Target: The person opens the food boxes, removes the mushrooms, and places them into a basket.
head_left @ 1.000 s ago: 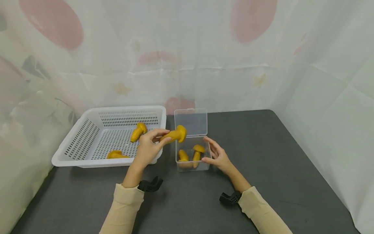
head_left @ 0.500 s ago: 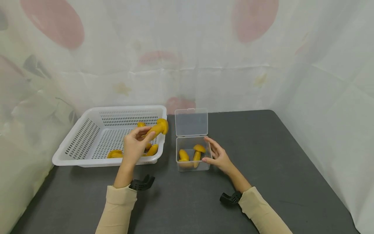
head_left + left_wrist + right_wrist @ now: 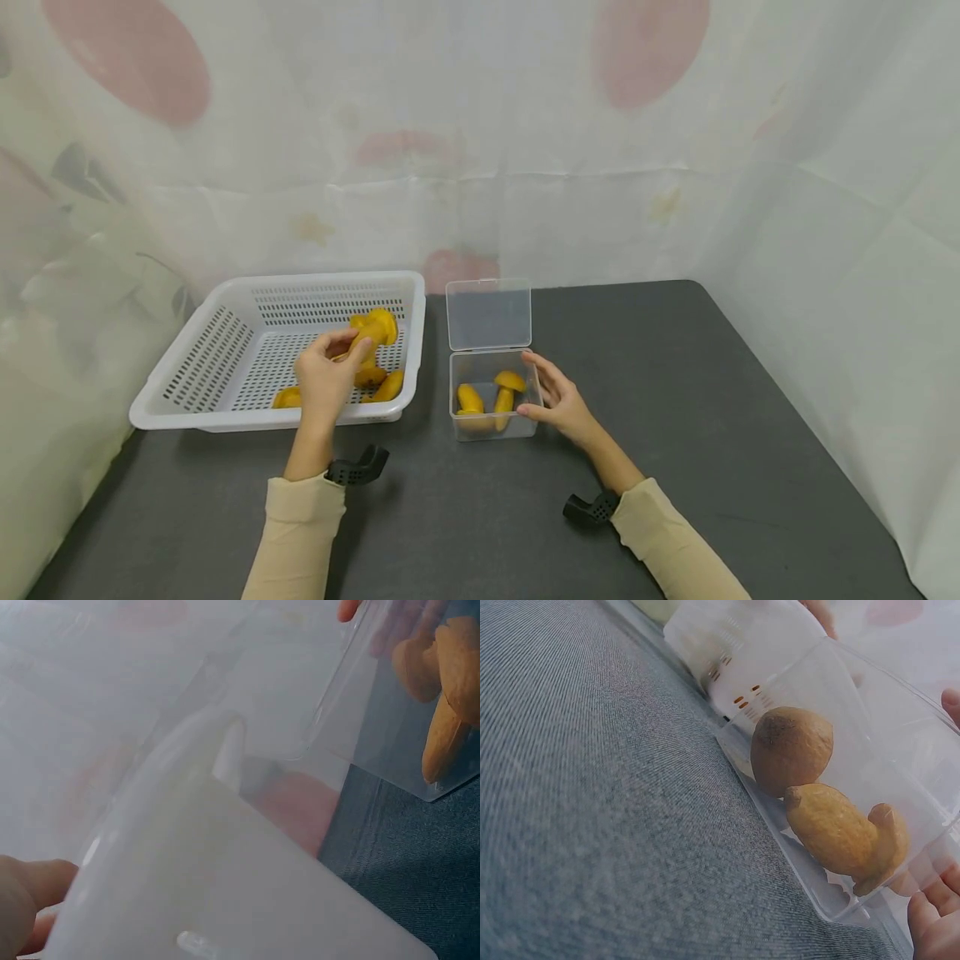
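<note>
My left hand (image 3: 322, 379) pinches a yellow mushroom (image 3: 384, 325) over the right part of the white basket (image 3: 172, 392). Other yellow mushrooms lie inside, one peeking out behind the held one and one, partly hidden, near the front wall (image 3: 285, 398). In the left wrist view the basket wall (image 3: 247, 877) hides most of that hand and the held mushroom. My right hand (image 3: 566, 410) holds the right side of a clear plastic box (image 3: 480, 367), thumb at the front corner. Inside it are a leaning mushroom (image 3: 471, 398) and a second mushroom (image 3: 510, 392) with its cap up.
The box's hinged lid (image 3: 490, 315) stands raised at its back. Basket and box sit side by side on a dark table (image 3: 675, 400), with a narrow gap between them. A printed curtain (image 3: 480, 217) hangs behind the table and down both sides.
My left hand has moved left with the mushroom, from beside the box's lid back over the basket, and lower. My right hand stays on the box.
</note>
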The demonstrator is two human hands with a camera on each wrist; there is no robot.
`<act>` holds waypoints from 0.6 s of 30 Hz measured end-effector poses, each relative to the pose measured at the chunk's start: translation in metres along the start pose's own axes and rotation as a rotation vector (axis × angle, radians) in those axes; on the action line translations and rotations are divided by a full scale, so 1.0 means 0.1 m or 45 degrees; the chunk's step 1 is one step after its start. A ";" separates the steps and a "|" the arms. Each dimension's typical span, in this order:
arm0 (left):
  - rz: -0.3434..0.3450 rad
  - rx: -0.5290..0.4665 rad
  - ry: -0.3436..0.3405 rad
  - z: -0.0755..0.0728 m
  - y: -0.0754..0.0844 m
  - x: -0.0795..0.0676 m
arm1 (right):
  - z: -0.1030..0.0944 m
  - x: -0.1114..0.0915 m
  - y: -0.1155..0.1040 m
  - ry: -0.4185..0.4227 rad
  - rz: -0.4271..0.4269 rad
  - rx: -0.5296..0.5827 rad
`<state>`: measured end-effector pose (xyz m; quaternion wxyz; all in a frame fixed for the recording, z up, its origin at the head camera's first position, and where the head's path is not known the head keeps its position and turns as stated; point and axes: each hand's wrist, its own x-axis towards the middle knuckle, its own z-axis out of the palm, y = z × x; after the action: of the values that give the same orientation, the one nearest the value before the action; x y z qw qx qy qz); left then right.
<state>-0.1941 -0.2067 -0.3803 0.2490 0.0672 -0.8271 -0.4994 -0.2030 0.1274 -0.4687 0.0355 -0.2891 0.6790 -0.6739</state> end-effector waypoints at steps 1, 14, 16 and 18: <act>-0.007 0.033 -0.008 0.00 -0.01 0.00 | 0.00 0.00 0.00 0.001 -0.002 0.000; 0.056 0.138 -0.133 -0.01 0.03 -0.01 | 0.00 0.00 -0.01 -0.007 -0.023 0.003; 0.056 0.127 -0.146 -0.01 0.04 -0.01 | 0.00 0.00 0.00 -0.005 -0.019 0.007; 0.060 0.117 -0.157 -0.02 0.06 -0.02 | 0.00 0.00 0.00 -0.003 -0.009 0.009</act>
<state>-0.1909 -0.2045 -0.3756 0.2060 0.0283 -0.8643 -0.4580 -0.2033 0.1273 -0.4690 0.0351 -0.2921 0.6756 -0.6760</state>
